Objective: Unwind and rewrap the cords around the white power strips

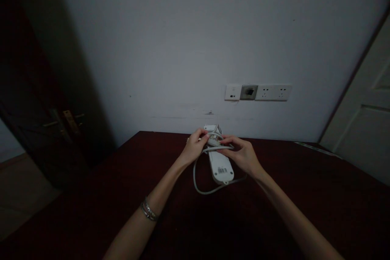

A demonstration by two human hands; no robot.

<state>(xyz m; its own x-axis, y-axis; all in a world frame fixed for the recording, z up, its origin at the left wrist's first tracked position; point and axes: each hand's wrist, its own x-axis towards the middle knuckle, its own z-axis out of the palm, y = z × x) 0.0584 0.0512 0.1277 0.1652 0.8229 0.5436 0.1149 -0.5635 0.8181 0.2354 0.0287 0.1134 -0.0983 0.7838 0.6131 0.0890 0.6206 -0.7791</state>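
Note:
A white power strip (222, 167) lies on the dark red table, its labelled underside facing up. Its pale cord (195, 178) is wrapped across the middle of the strip, and one loop hangs loose around the near end. My left hand (195, 146) pinches the cord at the strip's left side, thumb and finger together. On the other side, my right hand (240, 153) has its fingers closed on turns of the same cord. A light grey piece, perhaps the plug, sits under the wraps between my hands; its details are blurred.
Behind the table (170, 158) rises a pale wall (170, 48) with a row of sockets (272, 92). A dark door with a brass handle (71, 122) stands at the left, a white door (371, 118) at the right. A thin flat strip (317, 148) lies near the table's back right edge.

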